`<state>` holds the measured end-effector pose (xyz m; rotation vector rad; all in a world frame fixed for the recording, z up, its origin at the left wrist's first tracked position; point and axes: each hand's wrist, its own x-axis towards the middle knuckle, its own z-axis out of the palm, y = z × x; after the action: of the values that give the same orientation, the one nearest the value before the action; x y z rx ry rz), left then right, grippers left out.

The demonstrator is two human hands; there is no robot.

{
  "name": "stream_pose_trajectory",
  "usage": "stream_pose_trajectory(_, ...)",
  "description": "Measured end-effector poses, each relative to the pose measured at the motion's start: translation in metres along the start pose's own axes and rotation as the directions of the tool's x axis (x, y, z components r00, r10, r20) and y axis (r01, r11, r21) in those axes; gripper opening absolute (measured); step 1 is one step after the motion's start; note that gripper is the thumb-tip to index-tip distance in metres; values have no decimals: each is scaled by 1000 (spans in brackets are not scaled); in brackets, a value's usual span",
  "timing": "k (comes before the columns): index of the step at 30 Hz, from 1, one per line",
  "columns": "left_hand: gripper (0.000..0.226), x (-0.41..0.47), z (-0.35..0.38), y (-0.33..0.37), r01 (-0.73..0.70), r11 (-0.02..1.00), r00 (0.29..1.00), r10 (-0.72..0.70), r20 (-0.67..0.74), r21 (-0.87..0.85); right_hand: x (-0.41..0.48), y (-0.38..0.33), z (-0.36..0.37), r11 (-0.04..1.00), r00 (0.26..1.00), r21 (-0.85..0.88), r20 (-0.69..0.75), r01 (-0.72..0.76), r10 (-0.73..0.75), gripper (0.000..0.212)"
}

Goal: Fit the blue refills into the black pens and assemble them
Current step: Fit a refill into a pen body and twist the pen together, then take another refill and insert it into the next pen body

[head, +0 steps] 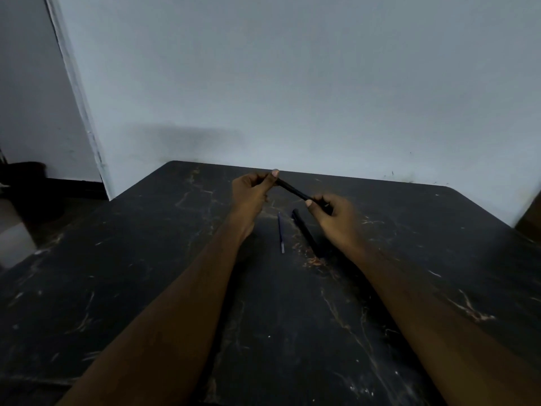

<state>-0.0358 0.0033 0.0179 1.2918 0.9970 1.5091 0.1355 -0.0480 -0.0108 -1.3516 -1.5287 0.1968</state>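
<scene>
We see two bare arms reach out over a dark, scratched worktop [146, 288]. The left hand [250, 194] and the right hand [336, 218] hold one thin black plastic pen [292, 191] up in the air between them. The left hand pinches the far end with its thumb and curled fingers. The right hand grips the near end, with its fingers curled round it. The pen slants, higher at the left hand and lower at the right hand.

Under the hands, a thin blue refill [281, 232] lies flat on the worktop. Just beside it, on its right, lies a second black pen [304, 230], also flat. The two do not seem to touch. The right wrist hides this pen's near end.

The pens are too dark and small for us to read any words on them.

Behind the worktop stands a plain pale grey wall [292, 83].
</scene>
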Motion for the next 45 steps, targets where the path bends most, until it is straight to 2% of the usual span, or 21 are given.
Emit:
stream_pose_trajectory(4, 31, 2, -5, -3, 24, 1000, 1000, -24, -4, 16, 1, 1, 1, 1000, 1000, -15, -6, 3, -3, 11)
stream_pose_trajectory(8, 33, -1, -2, -2, 46, 998, 994, -50, 95, 42, 1, 0, 0, 1000, 1000, -14, -3, 21, -21, 11)
stream_pose_trajectory(11, 31, -1, -4, -1, 65, 996, 991, -72, 112, 65, -2, -5, -1, 1000, 1000, -13, 13, 20, -20, 13)
stream_pose_trajectory(16, 23, 8, -15, 3, 66, 992, 997, -69, 26, 108, -4, -7, -4, 999, 999, 25, 42, -24, 23, 19)
stream_pose_trajectory(18, 19, 15, -22, -1, 24, 975, 1000, -23, -9, 222, -3, -4, -4, 999, 998, -37, 45, -39, 41, 22)
stream_pose_trajectory(21, 32, 20, -32, -9, -79, 820, 997, 61, 51, 567, -4, -4, -5, 985, 994, -159, 77, -70, 83, 20)
stream_pose_trajectory(23, 41, 18, -35, -12, -132, 698, 990, 62, 123, 704, -6, -5, -6, 966, 987, -244, 117, -80, 112, 22)
stream_pose_trajectory(28, 36, 8, -32, -10, -197, 532, 979, 69, 190, 824, -6, -8, -6, 929, 972, -364, 184, -69, 144, 21)
stream_pose_trajectory(32, 30, 7, -32, -11, -198, 461, 979, 44, 200, 865, -5, -9, -7, 900, 958, -419, 189, -119, 214, 19)
stream_pose_trajectory(37, 26, 12, -37, -15, -177, 467, 978, -12, 206, 866, -4, -9, -8, 928, 953, -305, 141, -215, 267, 20)
stream_pose_trajectory(41, 24, 14, -39, -14, -164, 501, 981, -10, 195, 850, -1, -6, -9, 945, 947, -79, 24, -318, 321, 22)
stream_pose_trajectory(45, 21, 14, -38, -13, -167, 545, 984, 41, 173, 822, -1, -6, -12, 919, 933, 181, -24, -350, 360, 15)
